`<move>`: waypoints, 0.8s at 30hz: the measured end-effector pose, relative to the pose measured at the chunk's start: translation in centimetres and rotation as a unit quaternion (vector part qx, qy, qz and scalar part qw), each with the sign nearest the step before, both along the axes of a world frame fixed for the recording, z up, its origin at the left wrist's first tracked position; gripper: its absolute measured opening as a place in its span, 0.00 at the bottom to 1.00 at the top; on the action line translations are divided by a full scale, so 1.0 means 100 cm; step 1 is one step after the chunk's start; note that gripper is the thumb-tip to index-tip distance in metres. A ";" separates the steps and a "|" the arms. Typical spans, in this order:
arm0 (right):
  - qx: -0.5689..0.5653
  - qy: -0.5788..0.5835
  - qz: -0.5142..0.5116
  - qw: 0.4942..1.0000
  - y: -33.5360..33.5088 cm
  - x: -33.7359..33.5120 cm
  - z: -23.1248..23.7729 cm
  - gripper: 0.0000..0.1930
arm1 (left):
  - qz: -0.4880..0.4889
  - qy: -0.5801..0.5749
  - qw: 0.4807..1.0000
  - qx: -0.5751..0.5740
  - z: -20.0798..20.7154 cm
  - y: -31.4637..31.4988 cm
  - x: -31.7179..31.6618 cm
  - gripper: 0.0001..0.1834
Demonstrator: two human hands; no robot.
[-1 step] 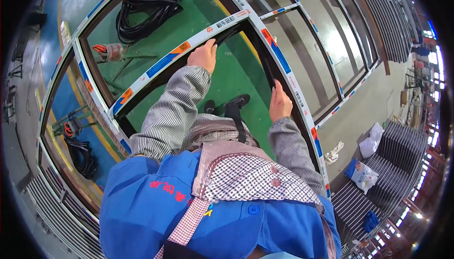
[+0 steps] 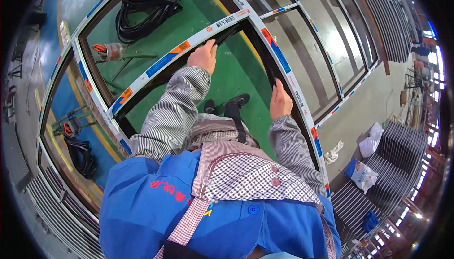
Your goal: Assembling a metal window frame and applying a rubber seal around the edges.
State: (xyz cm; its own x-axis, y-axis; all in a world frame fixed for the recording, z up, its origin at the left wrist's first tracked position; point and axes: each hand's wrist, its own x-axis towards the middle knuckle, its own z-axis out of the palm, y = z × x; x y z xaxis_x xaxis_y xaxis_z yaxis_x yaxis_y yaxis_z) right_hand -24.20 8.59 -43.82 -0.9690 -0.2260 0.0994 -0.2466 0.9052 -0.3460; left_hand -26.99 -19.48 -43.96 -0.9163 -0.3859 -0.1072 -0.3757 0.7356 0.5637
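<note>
A large window frame (image 2: 161,65) with dark profiles and printed white protective film lies around me, and I stand inside one opening. My left hand (image 2: 202,57) is closed at the inner edge of its crossbar, fingertips on the black rubber sealing strip (image 2: 230,33) there. That strip bends round the far right corner and comes down beside the right bar. Lower on that side, my right hand (image 2: 281,101) pinches the strip between thumb and fingers, close to the bar. Part of what lies under the left fingers is hidden.
A coil of black rubber strip (image 2: 142,15) lies on the green floor beyond the crossbar, near a bucket (image 2: 109,52) with orange-handled tools. More frames (image 2: 302,36) lie to the right. Stacked profiles (image 2: 397,155) hold a white-and-blue bag (image 2: 363,175). Another black coil (image 2: 81,157) is at left.
The strip above my right hand has shifted slightly right, closer to the side bar, and the right fingers have moved up a little. The left hand looks unmoved.
</note>
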 end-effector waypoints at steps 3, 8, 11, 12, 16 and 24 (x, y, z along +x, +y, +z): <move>0.004 0.017 -0.050 0.999 0.003 -0.011 -0.001 0.12 | -0.004 -0.028 0.999 -0.015 0.000 0.011 0.000 0.17; 0.023 -0.015 -0.079 0.996 0.004 -0.013 -0.006 0.11 | -0.123 0.253 0.959 0.030 -0.002 0.081 0.000 0.15; 0.030 0.006 -0.062 0.998 0.001 -0.016 -0.006 0.11 | -0.036 -0.054 0.899 0.433 -0.036 0.123 -0.031 0.12; 0.033 0.006 -0.063 0.997 0.001 -0.016 -0.007 0.11 | -0.011 -0.067 0.850 0.522 -0.038 0.132 -0.037 0.12; 0.070 -0.015 -0.074 0.995 0.005 -0.019 -0.008 0.11 | 0.052 -0.079 0.770 0.631 -0.039 0.146 -0.044 0.11; 0.172 -0.053 -0.057 0.982 -0.021 -0.007 0.061 0.12 | 0.087 -0.002 0.831 0.550 -0.047 0.157 -0.040 0.11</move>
